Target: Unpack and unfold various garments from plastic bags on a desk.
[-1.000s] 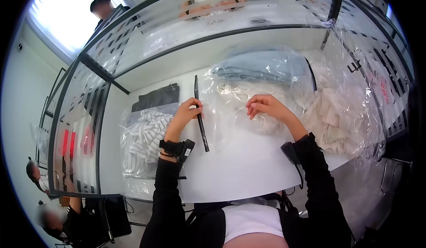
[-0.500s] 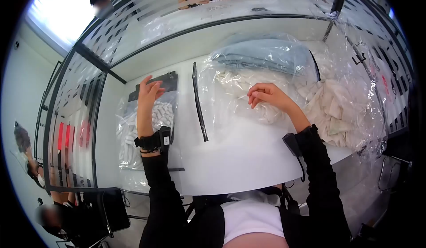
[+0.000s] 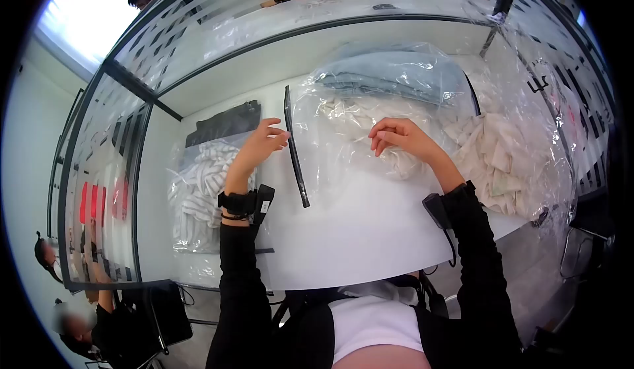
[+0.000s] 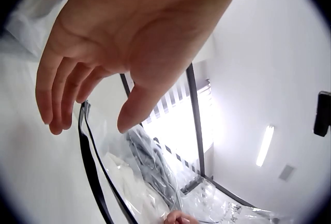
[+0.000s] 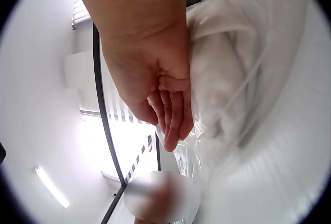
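Observation:
My left hand (image 3: 261, 146) hovers just left of a black strip (image 3: 295, 154) along the edge of a clear plastic bag (image 3: 310, 128). In the left wrist view its fingers are loosely bent with the thumb apart, nothing between them, and the black strip (image 4: 93, 167) shows as two dark edges below the fingertips. Cream cloth (image 3: 350, 115) and a folded light blue garment (image 3: 396, 82) lie in the bag. Over the cream cloth hangs my right hand (image 3: 408, 138), fingers relaxed and holding nothing; in the right wrist view, cream cloth (image 5: 222, 64) under clear plastic is beside it.
At left lies a bagged striped garment (image 3: 206, 177) with a dark grey piece (image 3: 224, 122) behind it. More cream cloth (image 3: 495, 161) in crumpled plastic fills the right side. Framed partitions (image 3: 317, 26) border the white table (image 3: 350, 237). Other people sit beyond.
My left hand leaves the black strip, swings left over the bagged striped garment, then comes back right beside the strip. My right hand stays nearly in place. The head view shifts slightly.

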### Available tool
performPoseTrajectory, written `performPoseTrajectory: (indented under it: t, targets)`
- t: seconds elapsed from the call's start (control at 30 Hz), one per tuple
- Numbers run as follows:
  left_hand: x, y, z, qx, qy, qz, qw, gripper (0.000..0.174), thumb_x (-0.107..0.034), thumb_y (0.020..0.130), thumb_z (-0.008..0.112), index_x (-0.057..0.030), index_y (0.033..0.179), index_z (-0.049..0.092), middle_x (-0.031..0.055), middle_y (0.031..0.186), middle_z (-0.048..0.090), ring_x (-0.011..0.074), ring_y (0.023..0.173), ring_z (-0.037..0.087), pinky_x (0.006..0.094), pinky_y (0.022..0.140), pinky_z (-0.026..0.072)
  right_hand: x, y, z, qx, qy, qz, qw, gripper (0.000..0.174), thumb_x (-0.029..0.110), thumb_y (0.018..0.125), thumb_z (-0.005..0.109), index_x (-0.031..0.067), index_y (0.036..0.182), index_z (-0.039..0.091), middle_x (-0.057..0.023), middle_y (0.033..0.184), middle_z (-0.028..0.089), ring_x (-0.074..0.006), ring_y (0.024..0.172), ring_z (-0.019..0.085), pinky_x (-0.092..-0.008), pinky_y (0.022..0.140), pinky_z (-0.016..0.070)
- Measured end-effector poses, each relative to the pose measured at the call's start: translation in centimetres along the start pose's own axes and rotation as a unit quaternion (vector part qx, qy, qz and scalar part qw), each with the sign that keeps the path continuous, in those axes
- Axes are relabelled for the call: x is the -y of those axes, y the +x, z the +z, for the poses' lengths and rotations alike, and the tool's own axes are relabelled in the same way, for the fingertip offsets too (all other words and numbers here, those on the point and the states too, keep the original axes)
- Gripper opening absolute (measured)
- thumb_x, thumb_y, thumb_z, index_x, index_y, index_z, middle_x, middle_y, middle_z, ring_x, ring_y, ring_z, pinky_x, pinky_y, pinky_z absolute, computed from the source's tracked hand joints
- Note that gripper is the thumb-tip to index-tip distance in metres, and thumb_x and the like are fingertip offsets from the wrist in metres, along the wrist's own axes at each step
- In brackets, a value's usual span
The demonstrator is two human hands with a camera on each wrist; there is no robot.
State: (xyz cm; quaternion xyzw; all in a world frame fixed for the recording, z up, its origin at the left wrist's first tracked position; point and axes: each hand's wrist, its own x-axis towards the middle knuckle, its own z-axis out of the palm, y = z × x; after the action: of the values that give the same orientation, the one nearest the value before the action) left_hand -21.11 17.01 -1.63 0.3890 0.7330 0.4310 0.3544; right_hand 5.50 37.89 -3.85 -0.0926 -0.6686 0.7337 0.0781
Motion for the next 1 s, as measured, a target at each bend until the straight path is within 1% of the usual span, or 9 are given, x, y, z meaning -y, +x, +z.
performPoseTrajectory:
  t: [0.17,0.3,0.4,0.5,0.53,0.63,0.77,0.8,1.0]
  targets:
    - [-0.4,0.2,1.0,0.018,0.056,-0.042,0.997,0.058,-0.024,0.082,0.065,0.0038,0.126,0.039,0.0159,0.100,0.060,0.0175,0.084,0.060,0.0270,0.074,0.0495,0.2,0.0,0.0,0.006,0.011,-0.001,1.000,0.017,0.010,0.091,0.047,-0.0024,0.098,0.056,-0.0102,0.086,0.062,-0.0180,0.077,0.063,-0.0278,0.073,0.0499]
    - [0.4,0.6,1.2,0.054,0.025,-0.004,0.998,0.050,-0.016,0.083,0.062,0.0059,0.123,0.041,0.0149,0.095,0.063,0.0183,0.084,0.062,0.0269,0.074,0.0511,0.0,0.1,0.0,0.012,0.009,-0.011,1.000,0.016,0.012,0.091,0.048,0.0000,0.098,0.056,-0.0089,0.085,0.061,-0.0172,0.076,0.063,-0.0268,0.072,0.0489]
    - [0.1,0.5,0.7,0.043,-0.066,-0.032,0.996,0.042,-0.008,0.085,0.058,0.0070,0.121,0.044,0.0149,0.093,0.064,0.0197,0.084,0.064,0.0278,0.075,0.0523,0.3,-0.1,0.2,-0.009,-0.011,0.010,1.000,0.016,0.012,0.091,0.048,-0.0003,0.098,0.056,-0.0088,0.085,0.061,-0.0171,0.076,0.063,-0.0266,0.072,0.0489]
    - [-0.5,0.2,0.4,0.040,-0.096,0.000,0.995,0.036,-0.004,0.085,0.056,0.0070,0.118,0.046,0.0154,0.091,0.065,0.0203,0.084,0.065,0.0282,0.075,0.0530,0.2,-0.1,0.2,-0.005,0.000,0.001,1.000,0.016,0.012,0.091,0.048,-0.0003,0.097,0.056,-0.0087,0.085,0.061,-0.0171,0.075,0.063,-0.0264,0.072,0.0488]
    - [-0.4,0.2,0.3,0.040,-0.102,0.011,0.994,0.034,-0.008,0.086,0.056,0.0033,0.118,0.048,0.0119,0.089,0.065,0.0166,0.082,0.063,0.0274,0.074,0.0516,0.2,-0.1,0.1,0.000,-0.008,-0.008,1.000,0.016,0.011,0.091,0.048,-0.0006,0.097,0.056,-0.0088,0.084,0.061,-0.0171,0.075,0.062,-0.0264,0.072,0.0487]
    - [-0.9,0.0,0.4,0.029,-0.070,0.011,0.997,0.033,-0.008,0.085,0.058,0.0033,0.115,0.050,0.0119,0.088,0.066,0.0164,0.081,0.063,0.0264,0.073,0.0513,0.3,-0.1,0.3,-0.014,-0.014,0.007,1.000,0.016,0.011,0.091,0.048,-0.0008,0.097,0.056,-0.0091,0.084,0.061,-0.0170,0.075,0.062,-0.0266,0.073,0.0486]
    - [-0.7,0.2,0.3,0.027,-0.071,0.019,0.997,0.024,-0.004,0.083,0.060,0.0059,0.103,0.055,0.0155,0.085,0.066,0.0187,0.077,0.065,0.0263,0.068,0.0535,0.3,-0.1,0.4,-0.015,-0.025,0.008,1.000,0.016,0.010,0.091,0.046,-0.0009,0.098,0.056,-0.0094,0.085,0.061,-0.0171,0.075,0.062,-0.0272,0.074,0.0486]
    - [-0.9,0.1,0.4,0.024,-0.072,0.015,0.997,0.017,-0.006,0.082,0.062,0.0040,0.094,0.057,0.0137,0.081,0.066,0.0171,0.074,0.065,0.0253,0.067,0.0533,0.3,-0.1,0.4,-0.013,-0.027,0.001,1.000,0.016,0.011,0.091,0.046,-0.0008,0.098,0.056,-0.0093,0.085,0.061,-0.0169,0.075,0.062,-0.0272,0.074,0.0485]
    - [-0.9,0.3,0.3,0.012,-0.016,0.003,1.000,0.019,-0.015,0.078,0.068,-0.0023,0.078,0.054,0.0055,0.069,0.064,0.0100,0.064,0.060,0.0201,0.061,0.0490,0.3,0.0,0.3,-0.012,-0.035,-0.005,0.999,0.016,0.011,0.091,0.047,-0.0008,0.097,0.056,-0.0087,0.084,0.061,-0.0164,0.075,0.062,-0.0271,0.074,0.0485]
